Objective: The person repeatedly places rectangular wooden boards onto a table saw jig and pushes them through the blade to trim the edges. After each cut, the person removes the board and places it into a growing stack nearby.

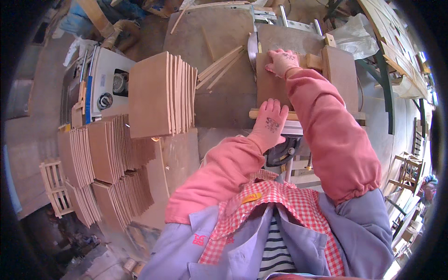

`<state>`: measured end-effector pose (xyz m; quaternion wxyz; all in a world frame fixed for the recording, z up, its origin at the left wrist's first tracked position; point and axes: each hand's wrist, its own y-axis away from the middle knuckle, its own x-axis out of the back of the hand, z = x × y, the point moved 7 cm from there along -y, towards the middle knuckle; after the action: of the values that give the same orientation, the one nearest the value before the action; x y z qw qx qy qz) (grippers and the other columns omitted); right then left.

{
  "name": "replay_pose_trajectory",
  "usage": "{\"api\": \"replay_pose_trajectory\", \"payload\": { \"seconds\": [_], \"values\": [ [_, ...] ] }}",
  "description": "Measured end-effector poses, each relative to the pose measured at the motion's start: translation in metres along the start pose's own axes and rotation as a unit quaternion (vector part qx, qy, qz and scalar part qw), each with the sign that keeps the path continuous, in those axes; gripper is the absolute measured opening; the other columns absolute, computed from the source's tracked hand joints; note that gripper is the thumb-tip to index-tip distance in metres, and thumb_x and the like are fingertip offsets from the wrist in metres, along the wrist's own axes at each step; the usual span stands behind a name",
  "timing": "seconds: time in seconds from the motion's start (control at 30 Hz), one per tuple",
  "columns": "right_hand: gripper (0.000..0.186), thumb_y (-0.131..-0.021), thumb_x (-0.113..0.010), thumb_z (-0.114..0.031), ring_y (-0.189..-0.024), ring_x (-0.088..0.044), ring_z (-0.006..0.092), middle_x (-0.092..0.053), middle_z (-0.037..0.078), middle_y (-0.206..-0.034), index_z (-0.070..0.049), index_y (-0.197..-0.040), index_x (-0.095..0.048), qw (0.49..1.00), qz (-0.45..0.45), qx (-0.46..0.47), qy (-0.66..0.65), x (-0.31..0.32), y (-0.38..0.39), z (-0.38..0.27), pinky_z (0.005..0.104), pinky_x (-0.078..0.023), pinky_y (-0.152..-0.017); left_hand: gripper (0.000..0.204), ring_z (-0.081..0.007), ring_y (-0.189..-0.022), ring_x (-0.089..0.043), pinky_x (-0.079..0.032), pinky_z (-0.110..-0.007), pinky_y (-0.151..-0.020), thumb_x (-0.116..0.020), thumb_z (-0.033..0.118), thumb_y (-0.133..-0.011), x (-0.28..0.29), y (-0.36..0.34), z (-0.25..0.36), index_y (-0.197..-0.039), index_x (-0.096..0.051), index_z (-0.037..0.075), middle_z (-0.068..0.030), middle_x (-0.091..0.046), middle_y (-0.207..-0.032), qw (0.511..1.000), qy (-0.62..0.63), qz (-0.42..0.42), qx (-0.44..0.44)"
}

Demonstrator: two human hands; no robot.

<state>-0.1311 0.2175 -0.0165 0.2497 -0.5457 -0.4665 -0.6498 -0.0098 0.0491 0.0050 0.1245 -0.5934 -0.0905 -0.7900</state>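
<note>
Both my hands wear pink gloves with dark marks on the backs. A flat brown board (269, 91) lies on the saw table (224, 109), beside a thin upright metal piece (252, 46). My right hand (284, 63) reaches across to the board's far end, its fingers bent over the edge there and its thumb on the top face. At the near edge, my left hand (270, 122) rests with fingers stretched forward, by a pale wooden strip (291, 115). The undersides of both hands are hidden.
Several thin offcut strips (221, 67) lie left of the board. A tall stack of boards (150, 95) stands farther left, with more stacks (105, 151) below it. Right of my right hand are a small wood block (313, 61) and more brown boards (340, 72).
</note>
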Motion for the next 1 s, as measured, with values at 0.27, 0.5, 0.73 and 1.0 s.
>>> {"api": "replay_pose_trajectory", "payload": {
  "seconds": [0.27,0.5,0.73,1.0],
  "values": [
    [0.063,-0.081,-0.073,-0.030,-0.128,-0.052,0.0383,-0.059,0.018,-0.137,-0.005,-0.135,-0.056,0.928,0.312,0.144,-0.142,0.043,0.131,0.062,0.0456,-0.042,-0.109,0.104,-0.0394,-0.135,-0.042,-0.030,-0.050,-0.114,-0.088,0.053,-0.061,-0.022,0.061,0.037,-0.141,-0.045,0.002,-0.0229,-0.048,-0.139,0.998,0.006,-0.057,0.005],
    [0.077,-0.083,-0.082,-0.033,-0.132,-0.053,0.0331,-0.058,0.024,-0.138,0.004,-0.142,-0.049,0.850,0.268,-0.120,-0.438,-0.013,0.261,0.275,0.0387,-0.043,-0.108,0.079,-0.0358,-0.123,-0.052,-0.040,-0.047,-0.104,-0.084,0.050,-0.070,-0.016,0.092,0.027,-0.127,-0.056,0.004,-0.0194,-0.057,-0.130,0.989,0.135,0.013,0.057],
    [0.072,-0.087,-0.081,-0.030,-0.115,-0.059,0.0181,-0.064,0.011,-0.127,0.006,-0.141,-0.049,0.800,0.062,-0.082,-0.591,-0.080,0.303,0.272,0.0308,-0.045,-0.103,0.051,-0.0183,-0.091,-0.063,-0.048,-0.035,-0.086,-0.069,0.049,-0.094,-0.063,0.101,-0.064,-0.106,-0.069,-0.001,-0.0105,-0.072,-0.098,0.849,0.413,-0.066,0.322],
    [0.045,-0.093,-0.074,-0.027,-0.103,-0.060,0.0125,-0.068,0.005,-0.113,0.003,-0.125,-0.064,0.761,0.073,-0.146,-0.628,-0.073,0.320,0.288,0.0278,-0.047,-0.092,0.050,-0.0168,-0.098,-0.062,-0.048,-0.031,-0.087,-0.072,0.043,-0.092,-0.041,0.107,-0.065,-0.115,-0.070,-0.002,-0.0082,-0.072,-0.105,0.830,0.440,-0.041,0.342]
  ]
}}
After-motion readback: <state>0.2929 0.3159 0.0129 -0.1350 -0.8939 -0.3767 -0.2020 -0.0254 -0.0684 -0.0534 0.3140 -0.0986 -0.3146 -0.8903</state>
